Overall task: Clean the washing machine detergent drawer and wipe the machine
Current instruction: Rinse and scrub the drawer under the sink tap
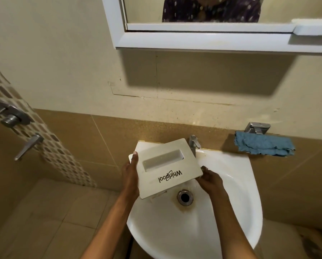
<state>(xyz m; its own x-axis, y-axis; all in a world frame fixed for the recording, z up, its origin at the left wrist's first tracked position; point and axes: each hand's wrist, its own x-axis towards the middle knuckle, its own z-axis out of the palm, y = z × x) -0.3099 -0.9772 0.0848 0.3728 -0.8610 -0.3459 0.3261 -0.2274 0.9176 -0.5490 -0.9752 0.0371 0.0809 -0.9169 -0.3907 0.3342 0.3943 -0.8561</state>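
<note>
You are holding the detergent drawer [163, 166] in the middle of the frame, front panel up and its logo upside down to you, tilted over the left half of the sink [221, 221]. Your left grip [130, 176] is clasping the drawer's left edge with the thumb lying on top of the panel. Your right grip [210, 179] is pinching the lower right corner, fingers tucked underneath.

You are probably getting ready to rinse, so it looks best to turn the drawer until its compartments, now hidden below the panel, are facing the tap [193, 143] just behind its upper right corner. Holding it low over the drain [184, 197] should let residue run straight down. Wet plastic is likely slippery, so two firm holds are serving you well. Whether water is running cannot be told. The blue cloth [264, 145] is lying on the ledge at the right, near enough for wiping afterwards.
</note>
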